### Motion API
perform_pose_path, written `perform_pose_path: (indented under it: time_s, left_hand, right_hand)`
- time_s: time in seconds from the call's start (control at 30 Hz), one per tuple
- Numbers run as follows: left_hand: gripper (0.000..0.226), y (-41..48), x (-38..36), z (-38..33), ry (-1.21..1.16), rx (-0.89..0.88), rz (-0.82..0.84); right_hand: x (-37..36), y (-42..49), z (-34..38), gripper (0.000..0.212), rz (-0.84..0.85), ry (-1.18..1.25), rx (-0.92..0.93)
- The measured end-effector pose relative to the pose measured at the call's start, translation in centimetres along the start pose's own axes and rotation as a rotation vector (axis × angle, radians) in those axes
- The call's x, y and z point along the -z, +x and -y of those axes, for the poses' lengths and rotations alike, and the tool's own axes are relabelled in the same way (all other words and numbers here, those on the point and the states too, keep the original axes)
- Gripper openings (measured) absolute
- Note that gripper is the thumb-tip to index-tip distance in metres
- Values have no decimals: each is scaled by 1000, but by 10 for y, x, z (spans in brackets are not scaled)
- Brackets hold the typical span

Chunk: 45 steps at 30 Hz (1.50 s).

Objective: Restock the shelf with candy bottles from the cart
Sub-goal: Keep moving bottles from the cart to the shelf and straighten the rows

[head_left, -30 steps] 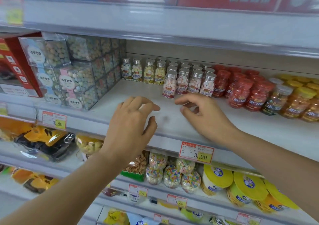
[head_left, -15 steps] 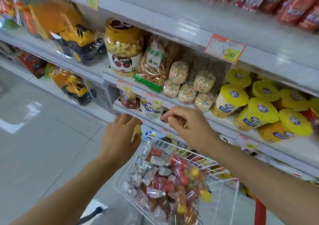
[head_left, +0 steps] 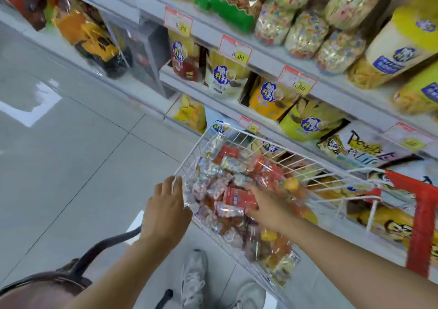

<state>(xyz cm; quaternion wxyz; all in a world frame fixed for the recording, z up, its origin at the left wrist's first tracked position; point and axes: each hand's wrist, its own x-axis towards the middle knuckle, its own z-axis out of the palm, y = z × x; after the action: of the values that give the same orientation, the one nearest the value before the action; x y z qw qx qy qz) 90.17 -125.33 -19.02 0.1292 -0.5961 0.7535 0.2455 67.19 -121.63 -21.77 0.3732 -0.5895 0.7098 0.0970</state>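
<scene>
Right hand [head_left: 267,208], grip unclear in blur, fingers and thumb flanked a red-labelled candy bottle [head_left: 238,198] inside white wire cart [head_left: 331,166], lower centre of frame, left hand [head_left: 166,204] bent-fingered at cart's left rim, hold indiscernible, clear bottles [head_left: 227,164] lay heaped on their sides.

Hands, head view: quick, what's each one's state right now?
Left hand: on the wire cart rim; grip cannot be told.
Right hand: open, spread over a red candy bottle, nothing lifted.
</scene>
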Motion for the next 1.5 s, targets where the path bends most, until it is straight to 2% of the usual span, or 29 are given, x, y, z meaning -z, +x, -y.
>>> perform_pose_path:
  time_s: [0.13,0.27,0.37,0.47,0.57,0.67,0.77,0.87,0.93,1.0,1.07,1.2,1.33,1.43,1.5]
  left_hand:
    - [66,1,-7,2,29,-19,-39]
    - [64,2,-8,-5,47,-64,-61]
    - [62,6,-7,-20,-15,-216,-106]
    - [68,15,-11,-37,-63,-350,2]
    - [76,27,-14,-53,-117,-378,146]
    - [60,31,-13,-63,-133,-353,172]
    - [45,34,-14,-64,-155,-289,154]
    - [37,39,-18,-62,-206,-198,141]
    - [34,41,-19,-60,-242,-159,128]
    - [33,44,-20,-59,-281,-140,114]
    - [34,46,-22,-58,-306,-136,107]
    - [44,49,-27,-55,-346,-127,88]
    - [45,51,-28,-53,-367,-123,61]
    - [45,52,-27,-52,-377,-108,58]
    - [43,51,-22,-53,-382,-110,49]
  right_hand:
    - [-31,18,-7,69,-128,-176,-1]
    - [-32,22,-9,55,-189,-137,49]
    - [-18,12,-10,48,-153,-20,116]
    - [0,1,-15,50,-74,190,210]
    - [14,-8,-22,51,-60,332,287]
    - [20,-12,-31,45,-77,435,311]
    - [23,-7,-41,38,-260,718,146]
    - [17,11,-51,32,-496,820,-181]
    - [11,24,-53,41,-496,819,-357]
    - [5,34,-52,49,-454,805,-402]
    - [0,43,-52,53,-442,735,-394]
    - [-13,56,-57,53,-550,496,-399]
    - [-12,55,-58,47,-585,305,-386]
    - [-6,48,-60,41,-583,172,-317]
    - [-2,42,-60,37,-592,189,-252]
